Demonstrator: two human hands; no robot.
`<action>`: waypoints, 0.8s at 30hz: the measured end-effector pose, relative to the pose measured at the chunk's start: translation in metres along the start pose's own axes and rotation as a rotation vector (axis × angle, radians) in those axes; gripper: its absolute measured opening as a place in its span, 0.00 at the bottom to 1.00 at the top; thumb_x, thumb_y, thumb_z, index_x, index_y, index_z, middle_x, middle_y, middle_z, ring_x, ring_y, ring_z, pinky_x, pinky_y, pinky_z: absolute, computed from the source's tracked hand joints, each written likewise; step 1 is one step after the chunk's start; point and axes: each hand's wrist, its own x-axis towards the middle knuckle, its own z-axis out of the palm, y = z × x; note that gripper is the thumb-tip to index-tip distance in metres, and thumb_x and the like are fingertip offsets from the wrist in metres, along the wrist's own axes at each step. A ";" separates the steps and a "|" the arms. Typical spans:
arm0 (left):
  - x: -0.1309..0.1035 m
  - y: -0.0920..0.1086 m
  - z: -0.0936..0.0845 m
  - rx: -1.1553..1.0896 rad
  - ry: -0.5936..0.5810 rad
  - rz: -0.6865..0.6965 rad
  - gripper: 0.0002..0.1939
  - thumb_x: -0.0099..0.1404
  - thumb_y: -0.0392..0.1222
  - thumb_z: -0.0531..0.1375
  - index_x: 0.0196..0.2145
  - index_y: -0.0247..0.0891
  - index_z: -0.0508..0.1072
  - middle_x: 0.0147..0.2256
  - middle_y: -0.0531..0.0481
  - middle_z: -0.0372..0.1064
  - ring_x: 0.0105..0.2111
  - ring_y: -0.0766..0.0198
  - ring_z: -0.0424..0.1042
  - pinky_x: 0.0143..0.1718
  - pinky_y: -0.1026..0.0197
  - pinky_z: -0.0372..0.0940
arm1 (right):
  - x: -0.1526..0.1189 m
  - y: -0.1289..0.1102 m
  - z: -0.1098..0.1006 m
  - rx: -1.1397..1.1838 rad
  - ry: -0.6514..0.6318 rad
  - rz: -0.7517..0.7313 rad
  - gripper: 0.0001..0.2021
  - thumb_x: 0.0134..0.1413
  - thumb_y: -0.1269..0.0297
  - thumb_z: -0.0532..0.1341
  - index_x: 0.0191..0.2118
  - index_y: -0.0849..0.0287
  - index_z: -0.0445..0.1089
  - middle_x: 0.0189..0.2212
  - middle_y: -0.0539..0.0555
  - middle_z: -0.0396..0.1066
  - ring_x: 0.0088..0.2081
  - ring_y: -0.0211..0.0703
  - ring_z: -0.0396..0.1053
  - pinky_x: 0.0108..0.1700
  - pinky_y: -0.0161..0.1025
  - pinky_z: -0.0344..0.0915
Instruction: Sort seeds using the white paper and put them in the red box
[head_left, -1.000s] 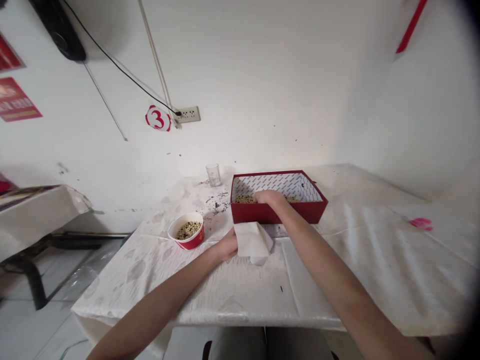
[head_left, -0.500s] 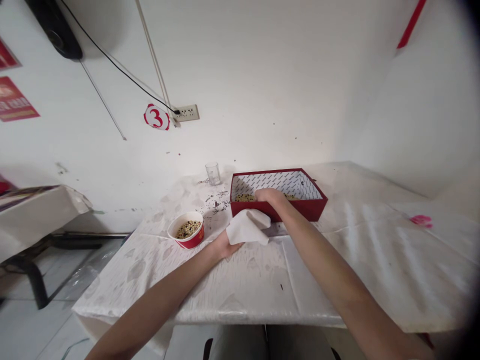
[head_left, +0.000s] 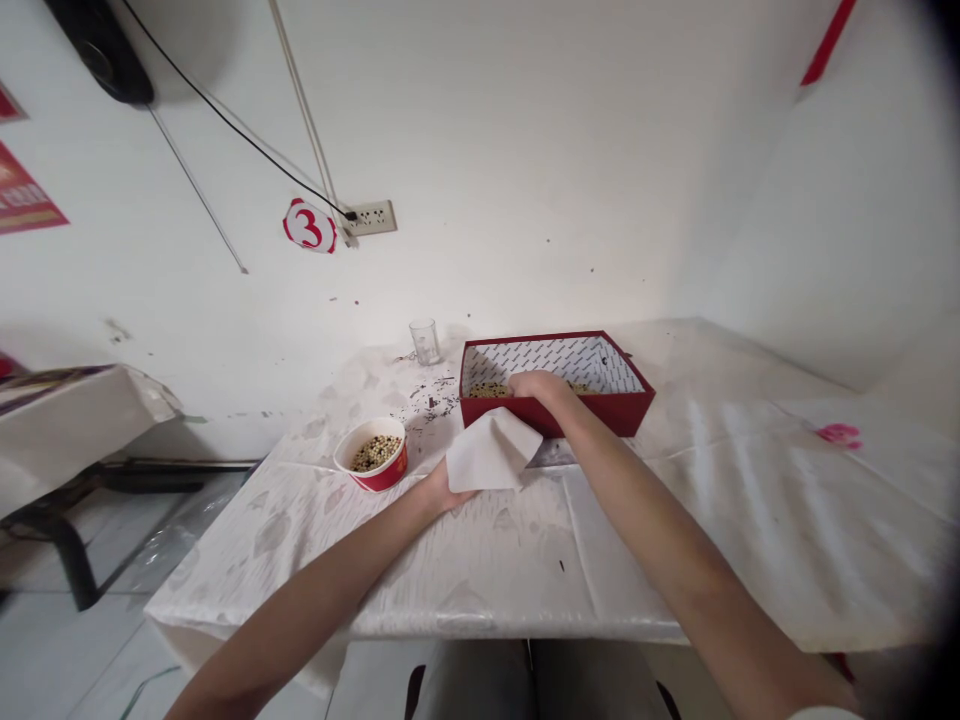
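White sheet [head_left: 491, 455] over left hand [head_left: 448, 490], near bowl [head_left: 386, 475]; right hand [head_left: 538, 383] in box [head_left: 622, 418], grips hidden.

The right hand [head_left: 536, 384] reaches into a red box [head_left: 615, 415] with grains [head_left: 487, 390] inside. A white cloth [head_left: 491, 455] covers most of the left hand [head_left: 448, 490]. A grain-filled bowl [head_left: 386, 475] and clear glass [head_left: 424, 343] stand leftward on the tabletop [head_left: 517, 590].

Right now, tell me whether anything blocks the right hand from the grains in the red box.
Nothing visible does: the right hand reaches into the open red box, grains showing either side; its fingertips are hidden.
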 end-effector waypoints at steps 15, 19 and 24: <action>-0.001 -0.007 0.017 0.032 -0.094 0.094 0.19 0.56 0.45 0.74 0.44 0.39 0.81 0.44 0.43 0.81 0.45 0.52 0.78 0.51 0.51 0.71 | -0.066 0.009 -0.023 0.315 0.862 -0.574 0.10 0.67 0.63 0.59 0.47 0.55 0.77 0.47 0.56 0.77 0.39 0.42 0.72 0.42 0.39 0.68; -0.004 -0.008 0.021 0.121 -0.127 0.141 0.23 0.55 0.47 0.74 0.48 0.39 0.80 0.41 0.43 0.80 0.41 0.54 0.77 0.45 0.54 0.70 | -0.087 0.017 0.023 0.365 0.767 -0.744 0.11 0.69 0.58 0.59 0.45 0.52 0.79 0.43 0.54 0.78 0.38 0.42 0.72 0.40 0.39 0.68; -0.003 -0.012 0.023 0.166 -0.105 0.091 0.22 0.61 0.51 0.69 0.50 0.36 0.81 0.49 0.40 0.79 0.48 0.49 0.76 0.50 0.50 0.69 | -0.083 0.044 0.098 0.623 0.913 -0.604 0.13 0.68 0.55 0.60 0.44 0.54 0.79 0.42 0.57 0.78 0.33 0.42 0.71 0.35 0.40 0.70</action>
